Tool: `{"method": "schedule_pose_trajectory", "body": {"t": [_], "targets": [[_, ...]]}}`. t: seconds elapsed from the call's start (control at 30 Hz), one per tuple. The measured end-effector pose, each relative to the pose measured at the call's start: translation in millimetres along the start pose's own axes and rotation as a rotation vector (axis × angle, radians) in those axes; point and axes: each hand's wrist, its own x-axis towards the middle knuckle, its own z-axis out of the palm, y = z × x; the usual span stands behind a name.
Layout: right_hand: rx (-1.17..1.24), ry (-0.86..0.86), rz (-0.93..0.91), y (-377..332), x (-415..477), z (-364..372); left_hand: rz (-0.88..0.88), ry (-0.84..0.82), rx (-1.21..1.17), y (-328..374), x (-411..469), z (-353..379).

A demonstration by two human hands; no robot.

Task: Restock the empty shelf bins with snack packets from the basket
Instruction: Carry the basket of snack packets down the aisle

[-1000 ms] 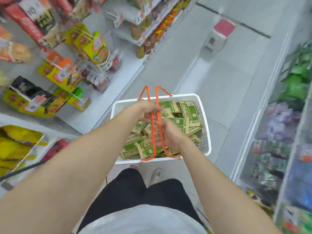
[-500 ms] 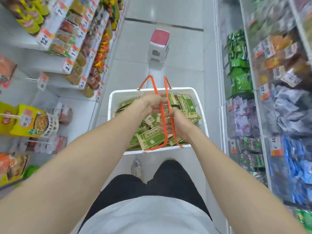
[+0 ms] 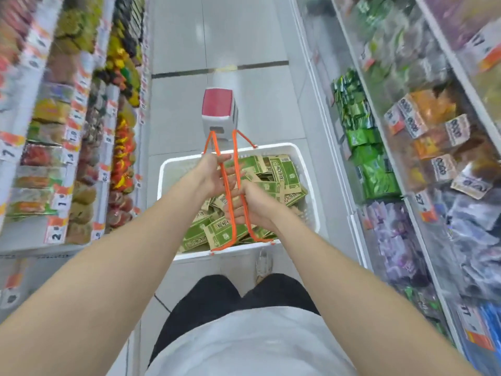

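Basket (image 3: 166, 169) is hanging by its handles (image 3: 235, 150); our right grip (image 3: 253, 204) is curling round them, our left grip (image 3: 212, 173) lying loosely open against them. We are wanting both closed, we judge, keeping the packets (image 3: 284, 169) level.

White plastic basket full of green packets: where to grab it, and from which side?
The two thin orange handles, gripped together at their tops, coming from above. They arch lengthwise over the white plastic basket's middle, so the load of green snack packets should hang level.

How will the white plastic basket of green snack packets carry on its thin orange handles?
Probably light: the white plastic basket holds small, flat green snack packets. Its thin orange handles likely let it swing; loose packets may shift.
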Motion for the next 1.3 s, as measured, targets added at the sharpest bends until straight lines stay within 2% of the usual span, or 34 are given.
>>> {"method": "schedule_pose_trajectory", "body": {"t": [0.13, 0.27, 0.53, 0.7, 0.87, 1.03, 1.17, 1.3], "targets": [[0.005, 0.034, 0.021, -88, 52, -31, 0.021, -0.041, 0.016, 87, 48, 34], [-0.003, 0.098, -0.036, -174, 109, -52, 0.045, -0.089, 0.056, 181, 107, 58], [0.082, 0.346, -0.06, -343, 233, -86, 0.053, -0.215, 0.135, 358, 223, 112], [0.164, 0.424, -0.102, -436, 280, -112, 0.055, -0.234, 0.199, 454, 280, 155], [0.278, 0.449, -0.121, -511, 336, -153, 0.016, -0.297, 0.319, 531, 339, 206], [0.414, 0.428, -0.116, -574, 387, -201, -0.013, -0.271, 0.492, 596, 404, 268], [0.447, 0.432, -0.114, -624, 416, -232, -0.053, -0.304, 0.66, 642, 444, 314], [0.466, 0.506, -0.128, -666, 436, -263, -0.055, -0.366, 0.825, 682, 475, 364]]}}
